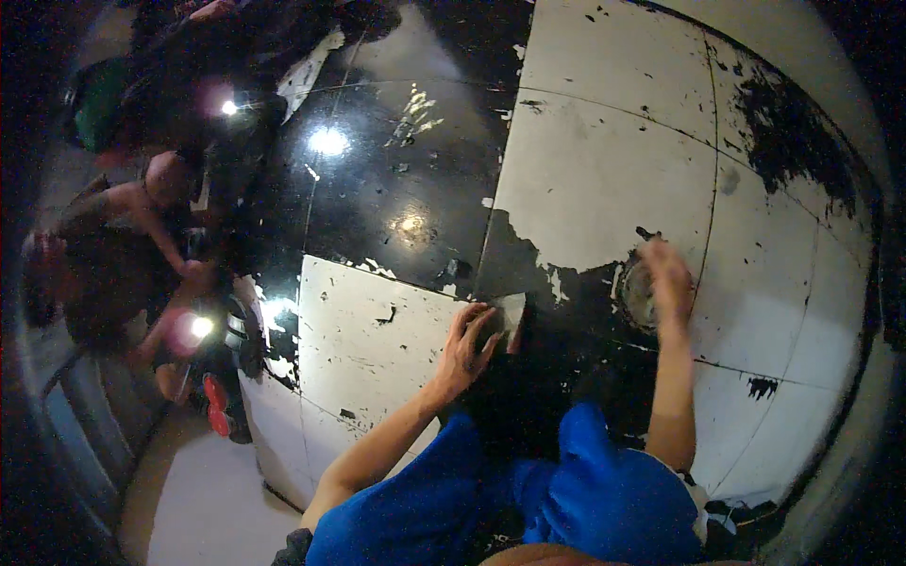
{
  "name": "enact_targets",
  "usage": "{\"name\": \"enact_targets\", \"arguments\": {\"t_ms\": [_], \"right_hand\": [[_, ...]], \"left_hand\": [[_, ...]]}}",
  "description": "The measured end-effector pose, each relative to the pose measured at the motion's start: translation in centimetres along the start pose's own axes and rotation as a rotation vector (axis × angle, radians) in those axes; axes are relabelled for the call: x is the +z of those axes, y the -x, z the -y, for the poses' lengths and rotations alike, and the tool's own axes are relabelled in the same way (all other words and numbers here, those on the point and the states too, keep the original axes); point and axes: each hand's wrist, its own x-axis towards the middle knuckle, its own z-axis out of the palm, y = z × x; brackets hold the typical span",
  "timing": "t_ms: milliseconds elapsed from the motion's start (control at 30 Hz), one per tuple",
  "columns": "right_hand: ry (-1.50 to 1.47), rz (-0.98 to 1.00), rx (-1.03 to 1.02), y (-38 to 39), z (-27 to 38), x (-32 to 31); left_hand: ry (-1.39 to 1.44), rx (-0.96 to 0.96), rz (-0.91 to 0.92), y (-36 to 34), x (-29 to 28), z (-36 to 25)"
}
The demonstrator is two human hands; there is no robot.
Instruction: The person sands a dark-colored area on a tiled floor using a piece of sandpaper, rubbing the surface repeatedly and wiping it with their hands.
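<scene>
My left hand [464,347] is low over the floor, its fingers bent onto a small flat grey piece [511,311] with a straight edge. I cannot make out what kind of tool or sheet it is. To the right, my right hand [668,278] hangs beside a round greyish dish-like thing [639,300] on the floor; motion smears its fingers. A small black scrap [647,233] lies just beyond those fingertips. Under both hands, the tiled floor [604,170] shows pale areas and a black, ragged-edged coating [576,311].
My knees in blue trousers [618,481] are close below my hands. Another person [156,212] crouches at the left, with a bright lamp [201,326] and a red-soled shoe [217,406] near them. Shiny black tiles [377,198] with loose flakes reach up the far left.
</scene>
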Motion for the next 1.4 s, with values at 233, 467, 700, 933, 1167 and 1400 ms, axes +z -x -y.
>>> {"name": "enact_targets", "arguments": {"t_ms": [233, 467, 700, 933, 1167, 1400], "right_hand": [[-0.166, 0.663, -0.601, 13.1, 3.2, 11.7], [0.031, 0.472, -0.722, 11.0, 1.4, 13.7], [0.209, 0.328, -0.791, 6.8, -2.1, 13.1], [0.438, 0.248, -0.878, 2.9, -3.2, 13.1], [0.710, 0.209, -0.842, 3.4, -2.1, 14.6], [0.938, 0.424, -0.884, 3.5, -1.5, 12.9]], "left_hand": [[0.213, 0.048, -0.047, -1.6, 1.3, 0.9], [0.228, -0.136, -0.190, -3.6, 2.6, -2.9], [0.347, -0.191, -0.288, -5.6, 3.7, -4.4], [0.259, -0.058, -0.304, -8.5, 3.5, -3.4], [0.200, -0.054, -0.249, -9.9, 2.0, -2.5], [-0.024, 0.035, -0.271, -6.9, -0.9, -2.3]]}}
